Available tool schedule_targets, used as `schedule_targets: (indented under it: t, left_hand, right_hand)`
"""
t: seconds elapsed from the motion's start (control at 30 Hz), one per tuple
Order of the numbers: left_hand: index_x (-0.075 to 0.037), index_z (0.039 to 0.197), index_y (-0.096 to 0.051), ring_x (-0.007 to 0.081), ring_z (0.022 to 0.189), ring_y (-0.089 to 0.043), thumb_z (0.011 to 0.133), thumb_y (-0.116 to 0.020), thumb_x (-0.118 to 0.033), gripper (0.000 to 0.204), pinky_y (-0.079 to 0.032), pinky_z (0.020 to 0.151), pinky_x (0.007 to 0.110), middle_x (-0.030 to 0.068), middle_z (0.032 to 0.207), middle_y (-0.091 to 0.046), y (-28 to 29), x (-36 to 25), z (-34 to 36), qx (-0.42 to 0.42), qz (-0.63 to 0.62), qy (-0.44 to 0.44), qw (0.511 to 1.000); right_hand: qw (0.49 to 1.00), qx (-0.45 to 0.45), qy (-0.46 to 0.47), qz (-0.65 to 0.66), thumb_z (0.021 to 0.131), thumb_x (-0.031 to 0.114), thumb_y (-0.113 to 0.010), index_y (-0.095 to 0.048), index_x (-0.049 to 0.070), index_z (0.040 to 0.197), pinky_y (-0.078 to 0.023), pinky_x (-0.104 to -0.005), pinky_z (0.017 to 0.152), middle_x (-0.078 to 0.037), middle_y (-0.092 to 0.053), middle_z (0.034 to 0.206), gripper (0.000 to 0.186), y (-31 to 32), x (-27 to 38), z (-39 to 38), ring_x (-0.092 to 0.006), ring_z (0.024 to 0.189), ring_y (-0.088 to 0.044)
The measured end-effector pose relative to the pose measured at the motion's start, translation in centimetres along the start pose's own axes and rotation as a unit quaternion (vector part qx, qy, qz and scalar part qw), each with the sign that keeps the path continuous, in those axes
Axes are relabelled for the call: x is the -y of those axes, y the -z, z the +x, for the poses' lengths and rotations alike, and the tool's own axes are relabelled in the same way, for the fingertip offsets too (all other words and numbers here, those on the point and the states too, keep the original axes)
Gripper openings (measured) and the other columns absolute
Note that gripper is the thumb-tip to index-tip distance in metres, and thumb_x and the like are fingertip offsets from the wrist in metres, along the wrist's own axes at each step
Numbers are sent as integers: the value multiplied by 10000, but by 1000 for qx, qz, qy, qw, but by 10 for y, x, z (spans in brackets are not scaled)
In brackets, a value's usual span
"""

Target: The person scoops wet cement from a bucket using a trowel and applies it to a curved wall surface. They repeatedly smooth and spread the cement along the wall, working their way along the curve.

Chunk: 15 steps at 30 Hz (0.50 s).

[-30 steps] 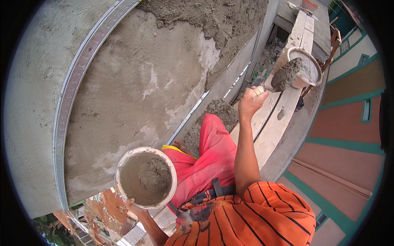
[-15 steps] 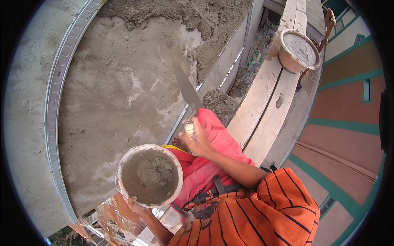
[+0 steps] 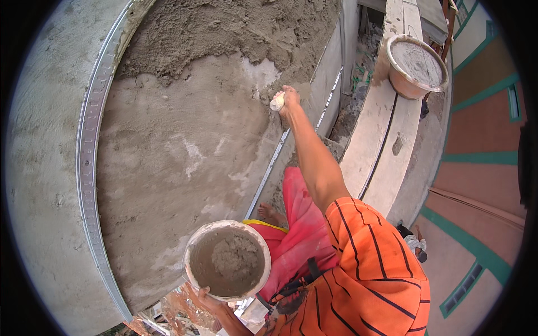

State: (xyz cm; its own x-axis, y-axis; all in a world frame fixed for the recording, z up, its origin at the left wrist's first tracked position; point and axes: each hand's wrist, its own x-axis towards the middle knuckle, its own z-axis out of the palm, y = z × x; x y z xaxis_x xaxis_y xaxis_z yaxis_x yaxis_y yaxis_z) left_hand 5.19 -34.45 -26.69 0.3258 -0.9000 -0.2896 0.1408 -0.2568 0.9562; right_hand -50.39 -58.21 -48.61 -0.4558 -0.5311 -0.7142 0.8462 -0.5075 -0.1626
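My left hand grips the lower side of a pale bucket, which is part filled with wet grey mortar. Stretched out to the wall, my right hand is closed round the pale handle of a trowel. Its blade cannot be made out now, against the grey surface. Around that hand lies the plastered wall: smooth and damp lower down, with a thick rough layer of mortar above. A narrow metal strip runs along the wall's edge below the hand.
A perforated metal rail curves down the left side. On the planks to the right stands a tub of grey material. My bare foot shows beside the strip. Another person is far below at right.
My right hand has swung up and away from my knee to the wall with the trowel, whose blade showed plainly before. The bucket sits slightly lower and further right in view.
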Motion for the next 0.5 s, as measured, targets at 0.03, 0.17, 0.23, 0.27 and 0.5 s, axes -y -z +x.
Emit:
schedule_targets:
  t: [0.03,0.17,0.23,0.27,0.5]
  left_hand:
    - [68,1225,-484,346,1006,-567,567,-522,-154,696,-449,917,394,186,1149,-574,0,0,0,5,0,1,1000]
    - [58,1248,-466,340,1024,-557,572,-524,-157,712,-441,927,389,182,1165,-566,6,1,6,16,3,12,1000]
    - [53,1259,-458,338,1033,-553,574,-525,-158,721,-437,932,387,180,1173,-562,11,4,10,25,-2,19,1000]
    - [51,1265,-453,336,1037,-550,575,-526,-159,725,-435,935,386,179,1178,-561,11,4,11,30,-3,20,999]
    - [35,1265,-452,326,1034,-547,577,-522,-162,720,-429,937,390,176,1169,-555,-6,-5,3,67,6,2,998]
  right_hand:
    - [1000,8,19,-11,912,156,-516,-488,72,838,-470,-347,413,-40,-460,630,115,-8,7,-2,-182,472,-483]
    - [992,97,43,-65,898,169,-564,-485,81,859,-473,-333,411,-38,-480,664,124,-23,25,-18,-158,476,-484]
    - [989,111,54,-83,897,170,-568,-479,93,855,-472,-325,410,-32,-492,681,125,-18,29,-34,-149,474,-481]
    - [987,119,60,-91,897,171,-570,-476,100,852,-471,-320,409,-29,-499,690,126,-14,30,-42,-144,473,-479]
    - [965,254,-68,16,894,172,-568,-492,122,1001,-467,-286,431,-16,-514,754,141,33,45,-71,-122,546,-514]
